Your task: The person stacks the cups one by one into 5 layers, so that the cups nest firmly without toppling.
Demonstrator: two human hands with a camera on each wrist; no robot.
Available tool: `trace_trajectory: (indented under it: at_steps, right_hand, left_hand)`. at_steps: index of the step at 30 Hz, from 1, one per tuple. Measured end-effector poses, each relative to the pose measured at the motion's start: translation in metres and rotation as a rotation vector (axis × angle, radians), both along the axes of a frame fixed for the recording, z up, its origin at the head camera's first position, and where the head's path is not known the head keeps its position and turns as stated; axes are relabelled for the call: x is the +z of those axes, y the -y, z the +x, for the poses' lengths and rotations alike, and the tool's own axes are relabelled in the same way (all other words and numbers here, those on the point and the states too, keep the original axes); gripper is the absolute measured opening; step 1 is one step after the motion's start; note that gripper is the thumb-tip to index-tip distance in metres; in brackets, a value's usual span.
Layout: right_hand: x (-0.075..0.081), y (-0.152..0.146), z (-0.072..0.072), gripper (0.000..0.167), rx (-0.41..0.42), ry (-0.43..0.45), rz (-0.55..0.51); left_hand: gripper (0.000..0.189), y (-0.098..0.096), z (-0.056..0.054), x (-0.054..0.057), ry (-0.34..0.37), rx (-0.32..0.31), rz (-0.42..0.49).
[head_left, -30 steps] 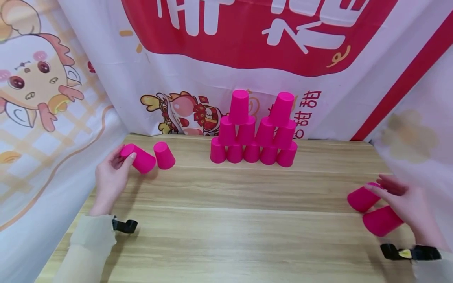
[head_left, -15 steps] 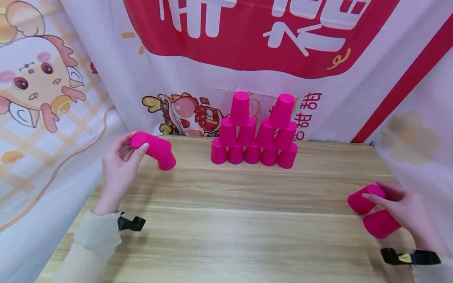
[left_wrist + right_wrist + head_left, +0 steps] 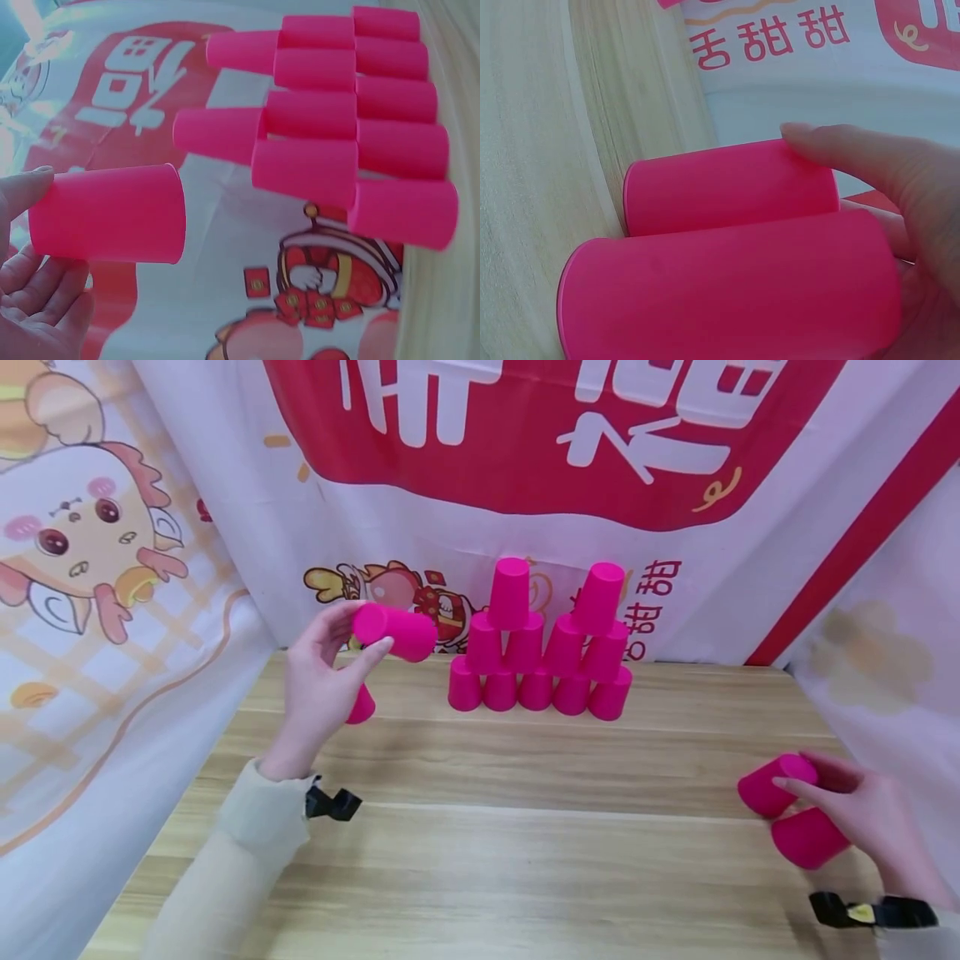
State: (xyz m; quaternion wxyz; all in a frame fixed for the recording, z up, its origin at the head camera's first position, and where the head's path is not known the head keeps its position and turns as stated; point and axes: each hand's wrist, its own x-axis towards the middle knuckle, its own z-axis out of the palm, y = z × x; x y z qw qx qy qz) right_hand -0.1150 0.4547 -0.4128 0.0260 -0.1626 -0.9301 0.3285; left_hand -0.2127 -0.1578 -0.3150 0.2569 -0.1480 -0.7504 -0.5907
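My left hand point(image 3: 322, 693) pinches a bright pink plastic cup point(image 3: 405, 633) near its base, thumb on one side and fingers on the other. This cup point(image 3: 109, 214) is tipped on its side in the air, left of a stack of upside-down pink cups point(image 3: 535, 691). Partly hidden behind the left hand, one more cup point(image 3: 362, 706) stands on the table. At the right, my right hand point(image 3: 866, 797) grips an upside-down pink cup point(image 3: 727, 187) around its base end. A second cup point(image 3: 808, 837) stands right in front of it, overlapped by the hand.
The stack stands at the back of the wood-grain table point(image 3: 480, 860), several cups along its bottom, two single cups on top. Behind it hangs a printed white and red cloth point(image 3: 420, 535). Cloth also lines the left point(image 3: 135, 693) and right sides.
My left hand has lifted its cup off the left of the table and carried it up and right, past the standing cup toward the stack. My right hand has barely moved.
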Motion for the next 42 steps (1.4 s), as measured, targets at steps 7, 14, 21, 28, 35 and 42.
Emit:
trace_trajectory:
  at_steps: [7, 14, 21, 28, 35, 42]
  right_hand:
    - [0.0, -0.001, 0.0, 0.082, -0.014, -0.003, 0.022]
    - [0.0, -0.001, 0.001, 0.08, -0.004, -0.016, 0.039]
    - [0.0, -0.003, 0.001, 0.08, 0.004, -0.012, 0.024]
    - [-0.001, -0.003, 0.0, 0.078, 0.011, -0.02, 0.039]
    - [0.0, -0.004, 0.0, 0.083, 0.008, 0.015, 0.023]
    - [-0.002, -0.004, 0.0, 0.08, 0.01, -0.008, 0.031]
  left_hand:
    - [0.051, -0.042, 0.007, 0.036, -0.055, -0.08, -0.01]
    - [0.05, -0.069, -0.001, 0.058, -0.045, -0.15, 0.001]
    - [0.051, -0.092, -0.018, 0.08, -0.113, -0.174, -0.019]
    - [0.052, -0.112, -0.039, 0.102, -0.121, -0.224, -0.011]
    - [0.055, -0.126, -0.085, 0.108, -0.074, -0.243, -0.065]
    - [0.06, -0.142, -0.112, 0.086, 0.03, -0.265, -0.14]
